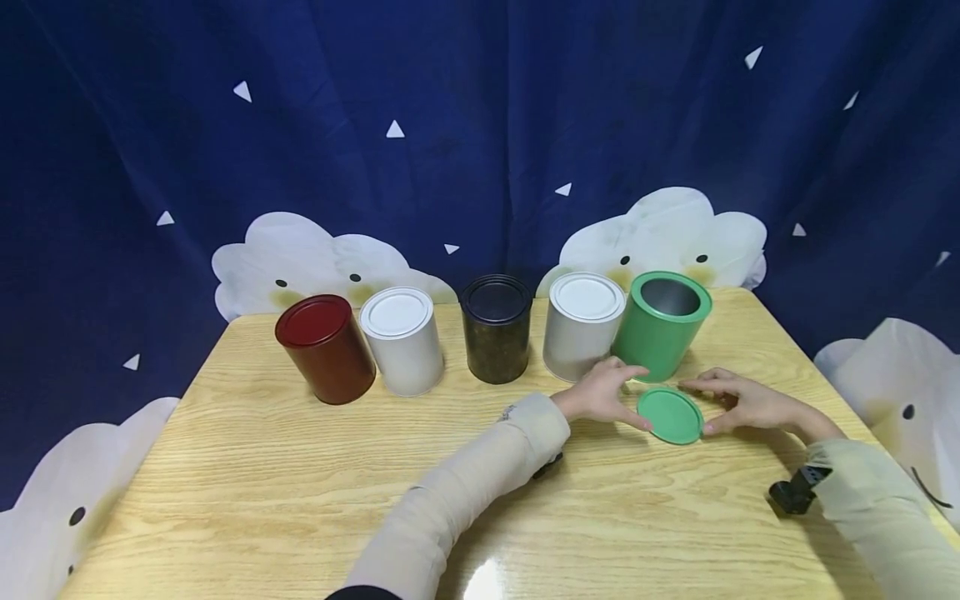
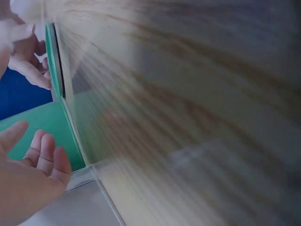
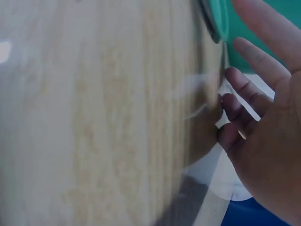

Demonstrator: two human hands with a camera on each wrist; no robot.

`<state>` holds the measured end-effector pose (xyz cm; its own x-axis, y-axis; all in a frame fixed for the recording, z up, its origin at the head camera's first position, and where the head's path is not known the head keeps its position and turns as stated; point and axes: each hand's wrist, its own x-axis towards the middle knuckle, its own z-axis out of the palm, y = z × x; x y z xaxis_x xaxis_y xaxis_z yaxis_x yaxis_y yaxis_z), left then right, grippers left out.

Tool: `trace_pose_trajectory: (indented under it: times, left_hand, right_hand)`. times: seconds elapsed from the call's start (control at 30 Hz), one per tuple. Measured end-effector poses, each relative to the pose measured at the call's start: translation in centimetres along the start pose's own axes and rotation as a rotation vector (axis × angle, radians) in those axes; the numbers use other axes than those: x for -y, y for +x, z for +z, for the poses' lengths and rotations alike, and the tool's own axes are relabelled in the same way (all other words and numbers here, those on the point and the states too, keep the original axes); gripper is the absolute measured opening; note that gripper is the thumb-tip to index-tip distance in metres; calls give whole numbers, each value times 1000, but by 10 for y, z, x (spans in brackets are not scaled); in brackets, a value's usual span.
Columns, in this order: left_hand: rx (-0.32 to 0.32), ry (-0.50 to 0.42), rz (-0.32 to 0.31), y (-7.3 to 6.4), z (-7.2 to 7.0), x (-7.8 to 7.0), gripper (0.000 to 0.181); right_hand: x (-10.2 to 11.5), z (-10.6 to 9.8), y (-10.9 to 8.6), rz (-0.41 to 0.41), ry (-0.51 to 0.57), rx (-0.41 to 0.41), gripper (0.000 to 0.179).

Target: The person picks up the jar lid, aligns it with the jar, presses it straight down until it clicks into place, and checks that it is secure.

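Observation:
A green round lid (image 1: 670, 416) lies flat on the table between the two hands, in front of the uncovered green can (image 1: 660, 333). My left hand (image 1: 603, 392) is at the lid's left side, thumb tip right at the rim and fingers spread toward the can. On the other side my right hand (image 1: 746, 404) has its thumb tip at the right rim, its fingers loosely bent. Neither hand grips anything. In the left wrist view the lid (image 2: 55, 61) shows edge-on, clear of the left fingers. The right wrist view catches only part of the lid (image 3: 217, 19).
Left of the green can stand a white can (image 1: 583, 333), a black can (image 1: 497, 333), another white can (image 1: 405, 346) and a dark red can (image 1: 326, 354), all lidded. They line the back of the wooden table (image 1: 262, 500), before a blue curtain (image 1: 450, 83).

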<state>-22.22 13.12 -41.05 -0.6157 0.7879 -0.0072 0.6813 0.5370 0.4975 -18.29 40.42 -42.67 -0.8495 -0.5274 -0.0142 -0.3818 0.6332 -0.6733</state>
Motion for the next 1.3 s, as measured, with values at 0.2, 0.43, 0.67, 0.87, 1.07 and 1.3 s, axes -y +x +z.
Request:
trace_pose_trajectory:
  times: [0.2, 0.43, 0.67, 0.87, 1.07, 1.3]
  left_hand:
    - [27, 69, -28, 9, 4, 1, 81]
    - [90, 130, -103, 16, 8, -4, 84]
    - [113, 298, -157, 18, 10, -13, 83]
    - [120, 425, -204, 21, 15, -18, 81]
    - [157, 459, -212, 24, 19, -20, 81]
    - [175, 365, -150, 21, 18, -18, 85]
  right_hand:
    - [-1, 3, 5, -104, -73, 5, 72]
    - [-6, 6, 11, -153, -144, -3, 78]
    - [-2, 5, 11, -157, -170, 4, 78]
    - [-3, 6, 12, -163, -177, -5, 78]
    - [-4, 8, 11, -217, -168, -26, 75]
    - [1, 6, 6, -187, -116, -1, 74]
